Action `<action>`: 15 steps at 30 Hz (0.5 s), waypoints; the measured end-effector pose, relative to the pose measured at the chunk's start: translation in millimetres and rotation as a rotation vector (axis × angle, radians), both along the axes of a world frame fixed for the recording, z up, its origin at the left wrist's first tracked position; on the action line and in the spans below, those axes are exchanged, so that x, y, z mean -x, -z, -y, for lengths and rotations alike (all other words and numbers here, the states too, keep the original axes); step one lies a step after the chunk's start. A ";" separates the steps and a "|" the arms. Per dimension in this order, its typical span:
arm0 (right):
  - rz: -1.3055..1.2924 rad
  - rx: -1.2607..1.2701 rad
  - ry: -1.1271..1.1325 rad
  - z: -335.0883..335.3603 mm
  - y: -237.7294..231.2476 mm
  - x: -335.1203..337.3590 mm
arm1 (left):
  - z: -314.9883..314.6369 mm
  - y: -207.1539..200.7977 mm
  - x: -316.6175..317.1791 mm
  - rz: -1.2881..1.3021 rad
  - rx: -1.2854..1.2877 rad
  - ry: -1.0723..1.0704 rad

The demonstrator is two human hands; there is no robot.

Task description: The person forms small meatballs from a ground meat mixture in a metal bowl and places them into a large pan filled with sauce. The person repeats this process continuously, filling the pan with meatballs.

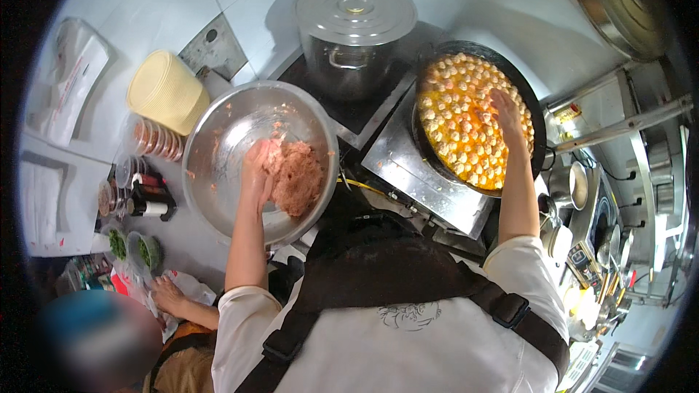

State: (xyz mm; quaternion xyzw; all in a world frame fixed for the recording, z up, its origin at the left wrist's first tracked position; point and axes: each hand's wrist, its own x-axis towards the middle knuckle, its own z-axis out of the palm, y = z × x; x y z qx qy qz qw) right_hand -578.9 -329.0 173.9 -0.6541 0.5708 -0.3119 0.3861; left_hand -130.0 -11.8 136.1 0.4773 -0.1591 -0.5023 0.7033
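My left hand [255, 167] is in a wide steel bowl [211, 193], closed around some of the pink minced meat [298, 182]. A little of the meat bulges above the fist, and the rest lies in a mound beside it. Over a large black-rimmed pan [537, 105] at the right, my right hand [506, 110] reaches out with its fingers extended and nothing visible in them. Beneath it, many pale meatballs [455, 102] cover orange-yellow liquid. Whether the fingertips touch the liquid is hard to tell.
A lidded steel pot [349, 65] stands behind, between bowl and pan. Left of the bowl are a cream tub [167, 93], stacked clear containers [153, 138] and cups of chopped greens [145, 251]. At lower left, another person's hand [169, 296] rests by a plastic bag.
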 end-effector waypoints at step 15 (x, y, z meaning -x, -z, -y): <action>0.144 -0.145 -0.357 -115.3 0.2 -98.0 | 13.9 -33.1 10.2 -0.047 0.111 -0.207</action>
